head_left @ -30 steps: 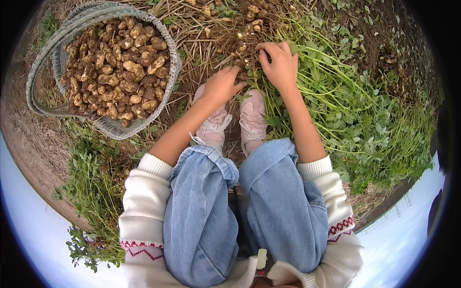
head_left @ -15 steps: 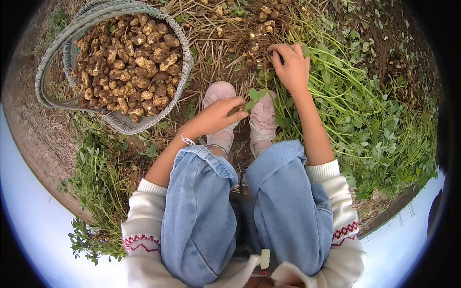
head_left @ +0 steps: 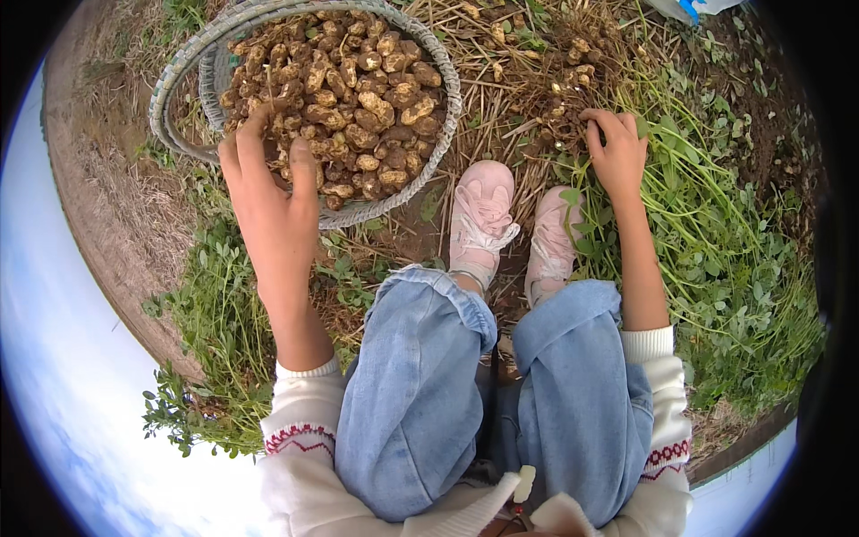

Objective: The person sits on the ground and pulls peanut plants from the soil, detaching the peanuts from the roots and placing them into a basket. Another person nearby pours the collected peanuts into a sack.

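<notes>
My left hand (head_left: 268, 201) reaches over the near left side of a woven basket (head_left: 438, 170), with its thumb and fingers spread. Its fingertips are at the heap of soil-covered peanuts (head_left: 367, 107) inside; I see nothing held between them. On the right, my right hand (head_left: 619, 159) rests by the pulled peanut plants (head_left: 698, 179), where green stems meet brown roots. A gap shows between its thumb and forefinger, and the other fingers lie bent against the stems. Several peanuts (head_left: 580, 54) still hang on the roots (head_left: 559, 103) just beyond this hand.
The basket's looped handle (head_left: 165, 89) leans out to the left. My pink shoes (head_left: 483, 210) stand on straw-covered soil (head_left: 474, 89) between basket and plants. More leafy plants (head_left: 224, 313) grow at the left. A pale plastic bag (head_left: 693, 7) shows at the top right edge.
My left hand has moved from above my shoes leftward and forward to the basket. The whole view has shifted, so things appear further right. My right hand stays by the plants.
</notes>
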The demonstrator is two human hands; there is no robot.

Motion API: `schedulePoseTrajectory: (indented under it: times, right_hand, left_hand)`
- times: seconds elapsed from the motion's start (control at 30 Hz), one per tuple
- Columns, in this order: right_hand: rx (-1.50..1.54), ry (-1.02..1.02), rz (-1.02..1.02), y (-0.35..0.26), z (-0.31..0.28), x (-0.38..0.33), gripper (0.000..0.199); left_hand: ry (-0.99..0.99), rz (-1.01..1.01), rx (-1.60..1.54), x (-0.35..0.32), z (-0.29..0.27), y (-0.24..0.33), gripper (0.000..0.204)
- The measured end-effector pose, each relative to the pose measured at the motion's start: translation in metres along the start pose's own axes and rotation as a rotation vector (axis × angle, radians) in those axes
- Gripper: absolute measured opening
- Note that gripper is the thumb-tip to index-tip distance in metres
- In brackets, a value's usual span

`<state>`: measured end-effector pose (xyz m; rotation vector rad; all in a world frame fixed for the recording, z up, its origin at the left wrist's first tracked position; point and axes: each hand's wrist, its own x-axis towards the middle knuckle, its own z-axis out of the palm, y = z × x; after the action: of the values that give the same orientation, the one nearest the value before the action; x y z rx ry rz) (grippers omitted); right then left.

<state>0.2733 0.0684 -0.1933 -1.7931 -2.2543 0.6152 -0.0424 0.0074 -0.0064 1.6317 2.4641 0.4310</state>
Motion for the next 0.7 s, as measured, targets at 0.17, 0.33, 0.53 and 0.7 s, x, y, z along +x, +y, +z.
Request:
schedulePoseTrajectory:
  times: [0.17, 0.33, 0.53, 0.7]
  right_hand:
    - [0.012, 0.064, -0.089, -0.004, 0.003, 0.004, 0.010]
    - [0.025, 0.051, -0.077, -0.006, 0.002, 0.004, 0.011]
    - [0.015, 0.045, -0.060, -0.003, 0.000, 0.002, 0.011]
    - [-0.016, -0.005, -0.066, -0.005, 0.001, 0.003, 0.013]
  left_hand:
    - [0.227, 0.271, 0.156, -0.007, 0.011, 0.015, 0.036]
    - [-0.356, 0.480, -0.269, -0.032, 0.097, 0.062, 0.019]
    - [-0.737, 0.221, -0.463, -0.056, 0.177, 0.086, 0.029]
    - [-0.729, -0.055, -0.685, -0.052, 0.257, 0.042, 0.039]
